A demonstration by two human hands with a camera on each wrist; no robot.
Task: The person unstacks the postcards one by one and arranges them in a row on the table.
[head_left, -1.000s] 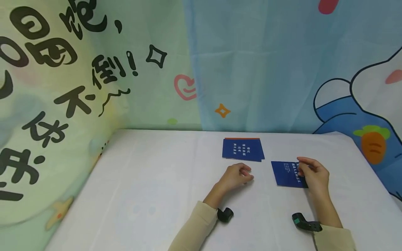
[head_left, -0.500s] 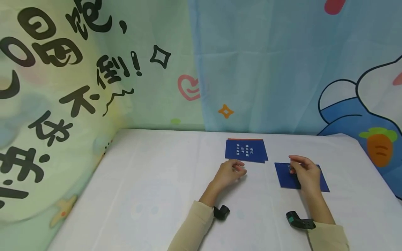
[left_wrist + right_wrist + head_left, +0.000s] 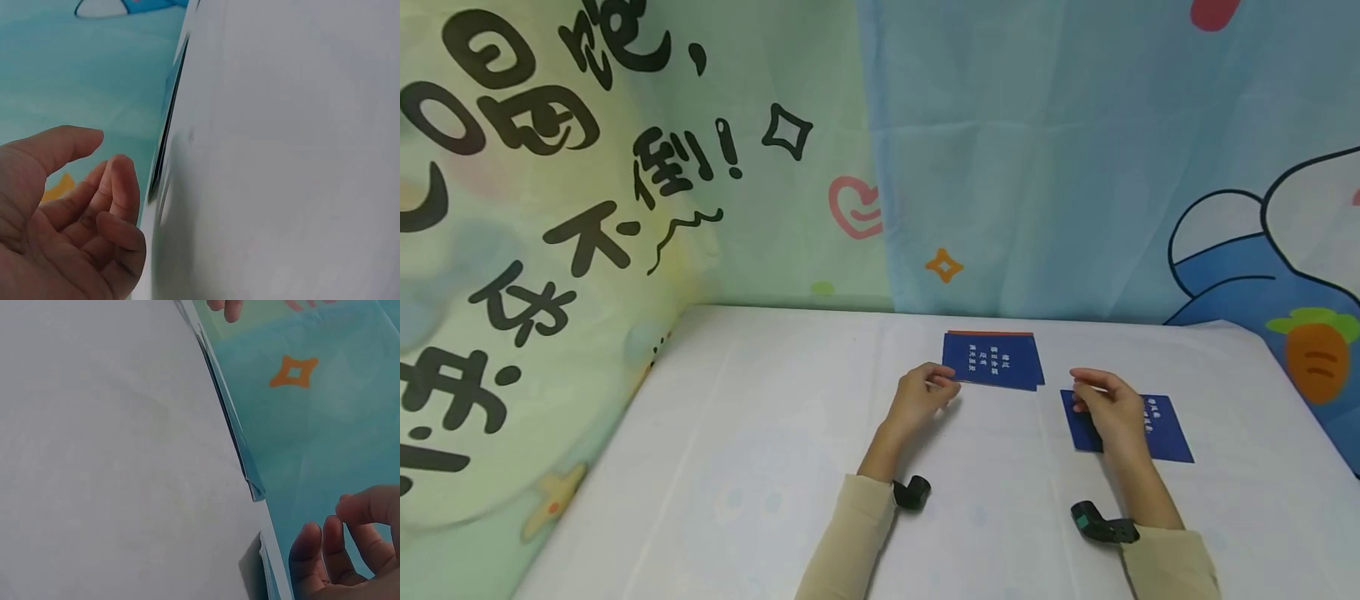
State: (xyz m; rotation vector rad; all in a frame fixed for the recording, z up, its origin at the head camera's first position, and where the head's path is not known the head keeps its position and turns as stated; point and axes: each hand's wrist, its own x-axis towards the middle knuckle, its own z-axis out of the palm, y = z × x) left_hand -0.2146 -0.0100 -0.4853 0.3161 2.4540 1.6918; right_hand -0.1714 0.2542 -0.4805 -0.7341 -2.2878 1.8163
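Two lots of dark blue cards with white writing lie on the table. At the back, a small stack (image 3: 1000, 364) shows an orange edge behind it. Nearer and to the right is a single-looking blue card (image 3: 1169, 433), partly hidden by my right hand (image 3: 1112, 417). That hand hovers above it with loosely bent fingers and nothing held; the right wrist view shows its bare fingertips (image 3: 307, 540). My left hand (image 3: 916, 400) is at the stack's left front corner, fingers loosely curled. Its thumb and fingers (image 3: 125, 187) stand apart around nothing in the left wrist view.
A white cloth covers the table (image 3: 737, 467). Behind it hangs a printed curtain (image 3: 1060, 167) with cartoon figures and black lettering. Each wrist carries a small black camera (image 3: 913, 493).
My left hand has moved left and slightly back toward the stack's left corner. My right hand has slid left across the single card, which now shows on its right side.
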